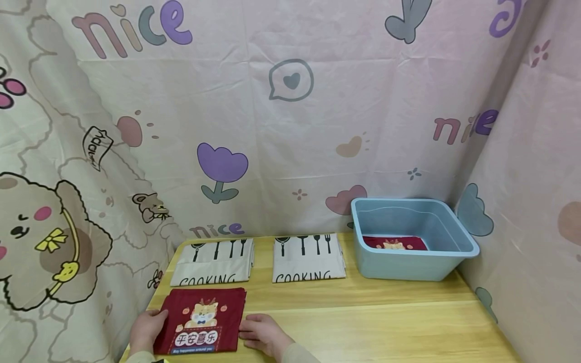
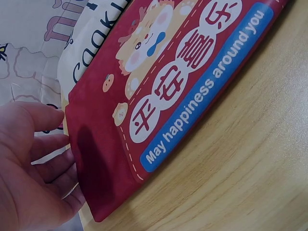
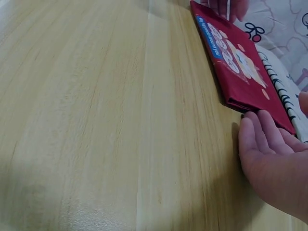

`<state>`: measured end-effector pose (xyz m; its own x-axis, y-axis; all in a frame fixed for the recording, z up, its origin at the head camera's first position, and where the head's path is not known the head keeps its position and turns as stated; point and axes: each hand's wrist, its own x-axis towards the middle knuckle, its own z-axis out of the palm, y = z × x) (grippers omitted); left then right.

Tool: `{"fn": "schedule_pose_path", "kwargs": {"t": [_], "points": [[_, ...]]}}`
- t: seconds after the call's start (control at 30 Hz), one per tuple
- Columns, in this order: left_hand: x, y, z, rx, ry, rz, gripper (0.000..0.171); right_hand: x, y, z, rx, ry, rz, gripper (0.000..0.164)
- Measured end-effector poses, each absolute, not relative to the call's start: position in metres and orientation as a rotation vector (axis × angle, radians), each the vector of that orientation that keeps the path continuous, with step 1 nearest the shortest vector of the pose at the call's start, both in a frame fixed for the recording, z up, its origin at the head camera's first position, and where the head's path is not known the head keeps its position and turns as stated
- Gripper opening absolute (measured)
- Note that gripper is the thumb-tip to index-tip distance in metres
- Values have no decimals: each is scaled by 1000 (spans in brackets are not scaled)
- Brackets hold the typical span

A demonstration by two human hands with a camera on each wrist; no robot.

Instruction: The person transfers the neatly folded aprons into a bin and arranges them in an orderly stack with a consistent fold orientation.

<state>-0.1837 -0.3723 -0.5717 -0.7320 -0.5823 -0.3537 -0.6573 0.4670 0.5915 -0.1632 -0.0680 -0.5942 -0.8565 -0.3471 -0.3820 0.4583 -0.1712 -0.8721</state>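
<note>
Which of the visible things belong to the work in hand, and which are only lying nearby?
Apparently in the work:
folded red "May happiness around you" cloth
left hand, at its left edge
right hand, at its right edge

Lying nearby, untouched (they may still belong):
left folded white "COOKING" cloth
right folded white "COOKING" cloth
light-blue bin
red cloth inside the bin

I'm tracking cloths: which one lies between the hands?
The red cloth on the table; the white cloths lie farther back, another red one inside the bin.
</note>
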Motion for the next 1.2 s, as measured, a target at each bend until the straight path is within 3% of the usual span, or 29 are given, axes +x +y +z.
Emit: {"fn": "schedule_pose_path", "kwargs": {"t": [0.33, 0.67, 1.2], "points": [[-184, -371, -575, -1137, 2609, 1119, 45, -165, -70, -594, 176, 1569, -2068, 46], [-183, -364, -573, -1131, 2612, 1139, 37, -167, -74, -594, 208, 1568, -2106, 26], [-181, -362, -583, -1148, 2603, 1291, 34, -166, -75, -600, 280, 1648, -2152, 37]]}}
